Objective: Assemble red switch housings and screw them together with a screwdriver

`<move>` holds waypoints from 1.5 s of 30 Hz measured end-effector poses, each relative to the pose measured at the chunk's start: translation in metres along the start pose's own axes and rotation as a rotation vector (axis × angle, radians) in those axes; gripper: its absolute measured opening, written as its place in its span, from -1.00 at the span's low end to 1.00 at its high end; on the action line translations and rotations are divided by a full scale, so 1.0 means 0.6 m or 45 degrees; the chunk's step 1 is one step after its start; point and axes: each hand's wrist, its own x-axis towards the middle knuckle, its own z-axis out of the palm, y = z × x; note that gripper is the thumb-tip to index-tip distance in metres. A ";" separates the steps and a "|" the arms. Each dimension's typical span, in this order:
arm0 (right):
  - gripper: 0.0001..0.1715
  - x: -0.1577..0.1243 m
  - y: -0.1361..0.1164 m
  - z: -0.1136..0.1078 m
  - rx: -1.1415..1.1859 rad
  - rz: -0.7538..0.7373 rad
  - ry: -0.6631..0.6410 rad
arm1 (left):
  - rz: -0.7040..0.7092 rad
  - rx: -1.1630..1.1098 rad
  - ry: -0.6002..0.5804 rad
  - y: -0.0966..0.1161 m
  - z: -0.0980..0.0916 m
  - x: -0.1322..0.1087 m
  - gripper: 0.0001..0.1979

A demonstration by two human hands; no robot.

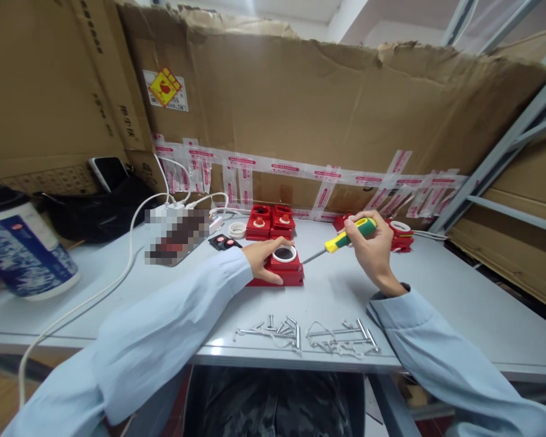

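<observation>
nearest, on the table's front edge below both hands, silver pins [297, 335] lie in two loose groups, probably there for easy reach. above them, the left hand [260, 258] is part-spread, thumb on the near side and fingers across the top of the red block [293, 278], seemingly to steady it flat against the tool's push. its white ring [295, 254] faces up beside those fingers. the right hand [370, 249] is curled firmly round the screwdriver [352, 235], slanted so its tip meets the block's right side; actual contact i cannot tell. beyond the left hand stand two red units [258, 233], apparently parked clear of the work.
</observation>
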 end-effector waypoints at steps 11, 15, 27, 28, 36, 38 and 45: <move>-0.83 -0.008 -0.023 0.005 -0.098 -0.111 -0.092 | -0.012 0.013 0.003 0.006 -0.003 -0.001 -0.20; -0.84 0.002 -0.049 0.011 -0.285 -0.229 -0.194 | 0.017 -0.006 0.008 0.002 -0.001 0.000 -0.20; -0.78 0.044 -0.145 0.044 -0.531 -0.365 -0.963 | 0.050 -0.013 0.017 0.003 -0.001 0.001 -0.24; -0.85 0.044 -0.142 0.047 -0.577 -0.367 -0.906 | 0.050 -0.009 0.019 0.003 -0.001 0.001 -0.24; -0.61 0.044 -0.137 0.041 -0.564 -0.390 -0.942 | 0.042 0.000 0.024 0.004 -0.001 0.001 -0.24; -0.64 0.046 -0.137 0.039 -0.380 -0.378 -1.080 | 0.043 0.004 0.017 0.005 -0.002 0.001 -0.24; -0.72 0.034 -0.125 0.052 -0.606 -0.362 -0.698 | 0.052 0.001 0.028 0.004 -0.002 0.001 -0.26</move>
